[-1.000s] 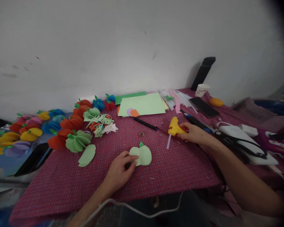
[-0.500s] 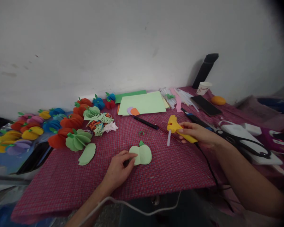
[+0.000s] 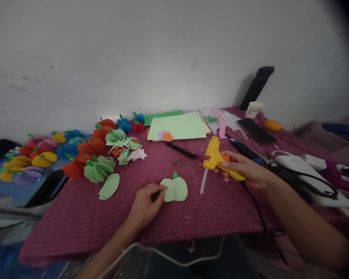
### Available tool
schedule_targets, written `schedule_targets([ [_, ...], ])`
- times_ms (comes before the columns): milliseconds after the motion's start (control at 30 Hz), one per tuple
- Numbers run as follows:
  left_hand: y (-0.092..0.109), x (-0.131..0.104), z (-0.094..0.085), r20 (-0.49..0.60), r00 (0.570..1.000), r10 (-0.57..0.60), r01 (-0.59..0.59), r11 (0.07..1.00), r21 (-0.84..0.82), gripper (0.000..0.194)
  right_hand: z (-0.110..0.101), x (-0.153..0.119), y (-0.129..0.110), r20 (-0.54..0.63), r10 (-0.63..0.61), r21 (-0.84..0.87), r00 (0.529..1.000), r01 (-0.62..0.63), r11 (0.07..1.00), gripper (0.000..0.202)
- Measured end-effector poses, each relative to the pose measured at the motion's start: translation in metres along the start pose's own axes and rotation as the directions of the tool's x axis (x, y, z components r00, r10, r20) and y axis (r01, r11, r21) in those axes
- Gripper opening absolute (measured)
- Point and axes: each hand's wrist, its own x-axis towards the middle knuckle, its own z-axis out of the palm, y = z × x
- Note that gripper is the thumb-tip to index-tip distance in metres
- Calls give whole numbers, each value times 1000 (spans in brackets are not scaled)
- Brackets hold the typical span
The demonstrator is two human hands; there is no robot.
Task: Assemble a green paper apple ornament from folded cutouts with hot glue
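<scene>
At the side of the surface (image 3: 209, 217) nearest the camera, the left grip (image 3: 147, 203) and right grip (image 3: 247, 170) are bare, with slim, tapering fingers and narrow wrists. The left forearm (image 3: 113, 240) and right forearm (image 3: 302, 221) are bare too, thickening away from the surface. Below its near edge, dark bluish clothing (image 3: 163, 255) shows, too dim to tell its cut. A thin white cord (image 3: 174, 263) curves slackly across this clothing, below that same edge.
</scene>
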Motion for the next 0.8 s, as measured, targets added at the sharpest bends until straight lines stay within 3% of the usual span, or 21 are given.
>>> schedule_targets([
  [100,-2,0,1,-25,1000,-9,9,1000,10,20,6,-2,-3,-30,5,27,1000,-4,1000,27],
  [233,-4,0,1,-42,999,-15,17,999,37,20,16,-2,-6,-51,32,92,998,-27,995,48],
  [400,-2,-1,-1,-50,999,-1,3,999,44,20,29,-4,-10,-114,65,131,991,-50,990,41],
  [700,-1,-3,-3,-34,999,-9,10,999,39,21,48,-4,-16,-92,53,212,994,-33,977,53],
  [800,-1,-3,-4,-35,999,-8,9,999,46,21,53,-2,-13,-91,56,199,994,-37,979,48],
])
